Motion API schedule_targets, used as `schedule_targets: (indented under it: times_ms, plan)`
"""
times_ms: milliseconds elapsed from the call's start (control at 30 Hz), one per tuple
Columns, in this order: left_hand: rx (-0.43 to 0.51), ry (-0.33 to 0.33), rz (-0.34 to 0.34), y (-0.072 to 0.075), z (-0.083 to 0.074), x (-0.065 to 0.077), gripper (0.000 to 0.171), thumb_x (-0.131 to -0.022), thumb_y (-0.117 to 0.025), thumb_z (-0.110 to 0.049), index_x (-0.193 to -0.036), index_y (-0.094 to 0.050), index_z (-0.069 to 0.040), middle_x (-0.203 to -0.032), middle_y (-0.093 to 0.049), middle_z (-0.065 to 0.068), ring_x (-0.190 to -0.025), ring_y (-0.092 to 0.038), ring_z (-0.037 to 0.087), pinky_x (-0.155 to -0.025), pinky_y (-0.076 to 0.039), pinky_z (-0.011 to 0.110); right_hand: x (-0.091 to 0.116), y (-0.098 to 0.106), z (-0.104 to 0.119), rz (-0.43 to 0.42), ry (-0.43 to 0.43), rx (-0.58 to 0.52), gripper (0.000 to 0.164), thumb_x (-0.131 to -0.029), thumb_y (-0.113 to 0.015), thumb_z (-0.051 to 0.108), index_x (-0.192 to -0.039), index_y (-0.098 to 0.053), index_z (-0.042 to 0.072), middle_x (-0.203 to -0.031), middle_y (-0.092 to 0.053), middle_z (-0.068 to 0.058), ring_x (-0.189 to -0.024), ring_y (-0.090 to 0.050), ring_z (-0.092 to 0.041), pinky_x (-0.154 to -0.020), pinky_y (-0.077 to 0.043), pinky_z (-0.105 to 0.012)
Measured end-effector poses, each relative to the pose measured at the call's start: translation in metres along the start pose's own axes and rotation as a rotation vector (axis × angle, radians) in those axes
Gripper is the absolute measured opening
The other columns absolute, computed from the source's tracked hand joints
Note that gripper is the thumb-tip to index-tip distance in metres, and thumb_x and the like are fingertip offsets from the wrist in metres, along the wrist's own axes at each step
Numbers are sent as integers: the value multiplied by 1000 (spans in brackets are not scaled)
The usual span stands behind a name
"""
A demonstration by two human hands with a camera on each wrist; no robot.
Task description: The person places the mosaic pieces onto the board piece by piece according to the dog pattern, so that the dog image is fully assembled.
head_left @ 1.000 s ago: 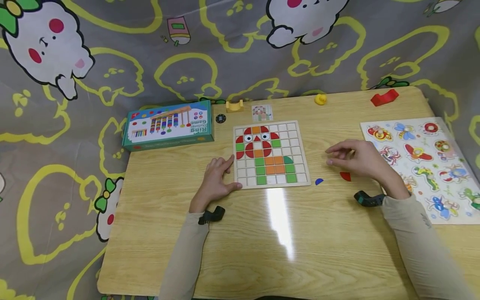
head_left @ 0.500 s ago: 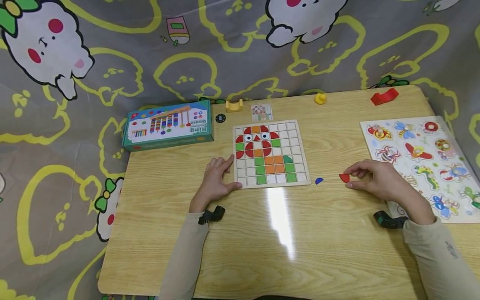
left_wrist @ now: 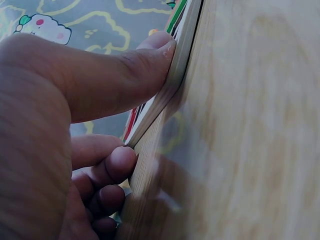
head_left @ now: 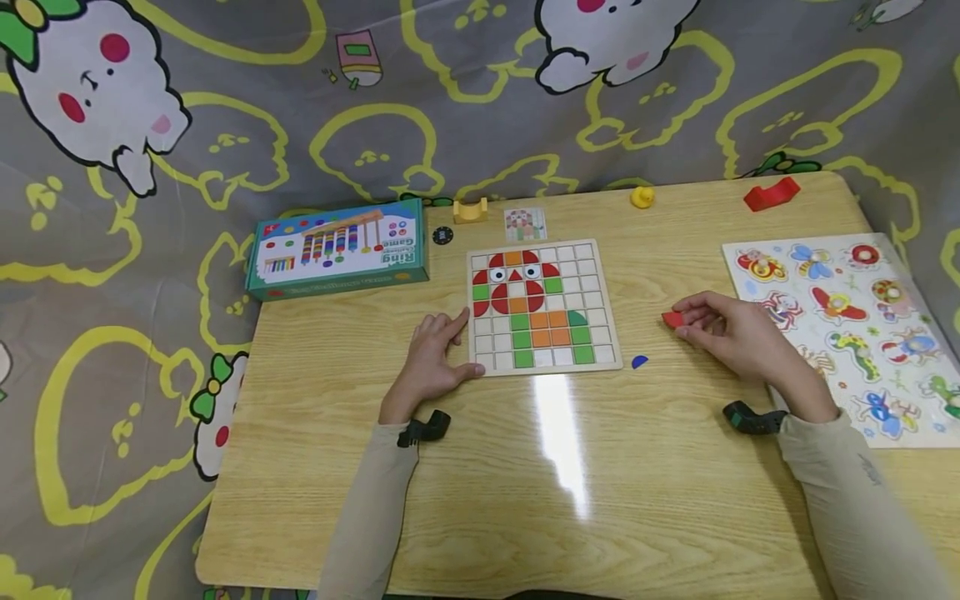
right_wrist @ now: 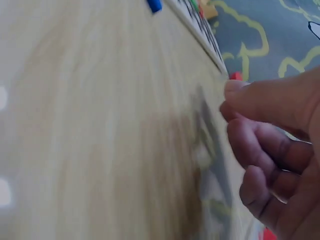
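Note:
My right hand (head_left: 731, 332) pinches a small red quarter-round block (head_left: 672, 319) between thumb and fingers, raised above the table. Only a bit of the red block (right_wrist: 235, 76) shows past the thumb in the right wrist view. A blue half-round block (head_left: 639, 362) lies between that hand and the wooden grid board (head_left: 495, 343). Red, green, orange and eye-marked white blocks form a figure on the board. At its lower left, my left hand (head_left: 431, 362) touches the board's edge with thumb and forefinger. The left wrist view shows that thumb (left_wrist: 125, 75) against the board's corner.
A small picture card (head_left: 525, 224), a black disc (head_left: 443, 236) and a yellow block (head_left: 470, 212) sit behind the board. Left of them lies a game box (head_left: 337, 250). A yellow duck (head_left: 642, 197), a red arch (head_left: 772, 195) and an insect puzzle board (head_left: 813, 283) are to the right.
My right hand went down to the red block on the table, took hold of it, and has lifted it up and to the left. My left hand has kept its place.

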State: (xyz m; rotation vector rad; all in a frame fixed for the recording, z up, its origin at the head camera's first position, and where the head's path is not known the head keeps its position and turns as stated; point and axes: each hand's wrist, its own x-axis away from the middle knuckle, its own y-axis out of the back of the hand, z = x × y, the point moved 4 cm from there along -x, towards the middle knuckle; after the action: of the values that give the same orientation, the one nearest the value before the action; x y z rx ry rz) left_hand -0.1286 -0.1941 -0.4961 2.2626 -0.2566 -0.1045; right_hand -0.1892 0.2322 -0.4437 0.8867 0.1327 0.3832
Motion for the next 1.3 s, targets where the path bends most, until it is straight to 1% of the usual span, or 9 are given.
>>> schedule_targets:
  times_ms: [133, 300, 467, 600, 700, 933, 1133, 1300]
  plan:
    - [-3, -5, 5, 0, 0, -1, 97, -73, -85, -44, -153, -38, -14, -90, -42, -1, -91, -34, 17, -83, -27, 33, -23, -11, 7, 3, -12, -92, 25, -91, -72, 24, -113, -68, 15, -94, -67, -4, -76, -59, -12, -63, -45, -16]
    - [-3, 0, 5, 0, 1, -2, 98, -72, -85, -44, -153, -38, -14, -90, -41, 0, -91, -34, 17, -82, -26, 33, -54, -29, 21, 55, -5, -195, 30, -91, -71, 31, -115, -66, 15, -98, -66, -4, -84, -60, -15, -68, -47, -17]
    - [-8, 11, 13, 1, 2, -1, 98, -73, -85, -44, -153, -37, -15, -90, -42, 0, -91, -34, 17, -82, -26, 33, -83, -50, 42, 110, 55, -249, 28, -90, -72, 29, -114, -68, 14, -99, -67, -4, -86, -61, -19, -71, -48, -19]
    - [-8, 10, 15, 1, 1, -1, 98, -73, -84, -44, -153, -37, -15, -90, -42, 0, -91, -34, 18, -82, -26, 33, -100, -66, 59, 149, 129, -238, 28, -88, -75, 26, -113, -70, 14, -95, -68, -2, -83, -61, -18, -69, -47, -23]
    - [-6, 3, 14, 1, 0, -1, 97, -73, -84, -44, -153, -37, -14, -90, -42, 0, -91, -34, 18, -82, -26, 33, -106, -73, 68, 161, 167, -206, 28, -86, -78, 23, -111, -72, 13, -91, -67, -2, -79, -59, -18, -67, -46, -24]
    - [-7, 0, 6, 1, 1, 0, 98, -73, -84, -45, -153, -37, -13, -89, -41, 0, -90, -33, 17, -80, -25, 33, -111, -79, 78, 186, 160, -150, 28, -82, -82, 23, -106, -74, 13, -89, -66, 1, -76, -57, -17, -67, -44, -26]
    - [-13, -6, 4, 2, 0, -1, 98, -73, -84, -44, -153, -38, -13, -89, -42, 0, -90, -34, 17, -80, -26, 33, -112, -81, 76, 180, 143, -138, 25, -84, -80, 23, -107, -75, 14, -87, -66, 1, -75, -56, -16, -67, -43, -27]
    - [-13, -7, 5, 2, -1, -1, 98, -73, -85, -44, -153, -38, -13, -89, -42, 0, -90, -34, 18, -82, -26, 33, -113, -82, 75, 146, 171, -112, 17, -87, -77, 21, -102, -77, 13, -87, -68, 0, -73, -55, -16, -65, -42, -28]
